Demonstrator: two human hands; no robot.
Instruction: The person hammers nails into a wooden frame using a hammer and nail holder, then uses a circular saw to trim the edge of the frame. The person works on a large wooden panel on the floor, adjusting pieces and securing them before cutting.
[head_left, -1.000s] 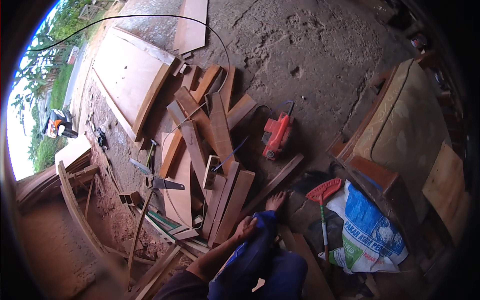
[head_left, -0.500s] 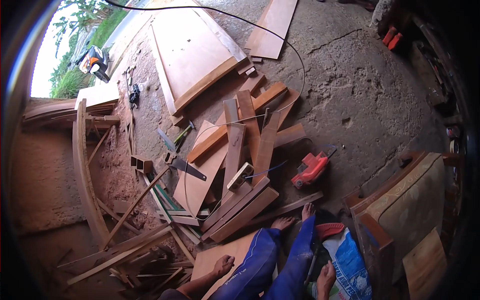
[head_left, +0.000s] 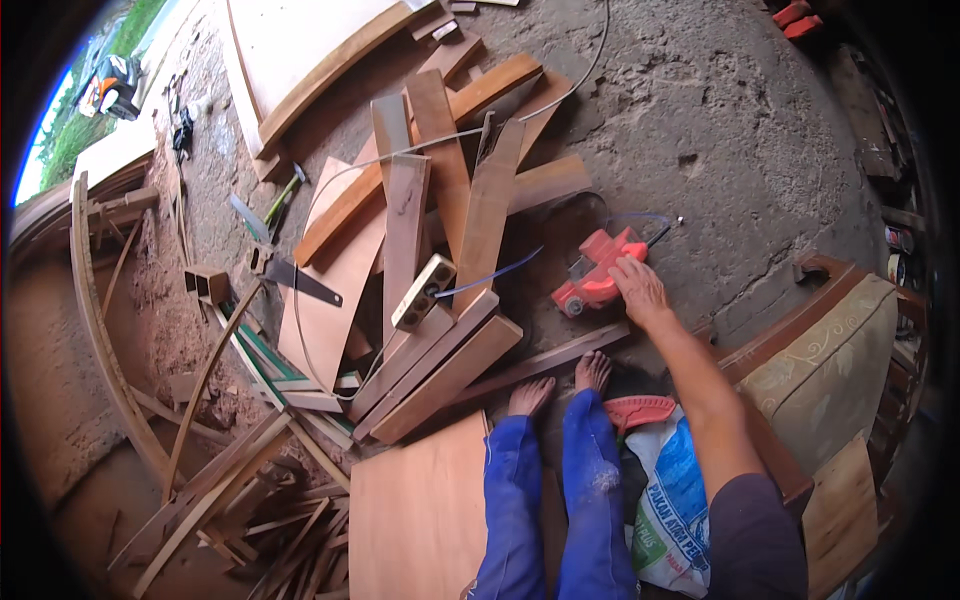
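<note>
My right arm stretches forward, and my right hand [head_left: 640,290] rests with its fingers curled over the handle of a red electric planer [head_left: 598,283]. The planer lies on the concrete floor, beyond my bare feet. A dark cord leaves its far right end. To its left, a cream socket strip [head_left: 423,292] sits on the stacked boards with a blue cord [head_left: 500,273] running from it. My left hand is out of view.
Wooden boards [head_left: 492,215] lie crisscrossed ahead. Left of them are a handsaw [head_left: 310,283] and a green-handled hammer [head_left: 287,193]. A plywood sheet [head_left: 415,500] lies beside my legs. A sack [head_left: 660,520] and a cushioned wooden seat [head_left: 825,365] are at the right.
My right hand has gone from beside my leg out to the planer and taken hold of its handle. My left hand has dropped out of view. The whole view has shifted.
</note>
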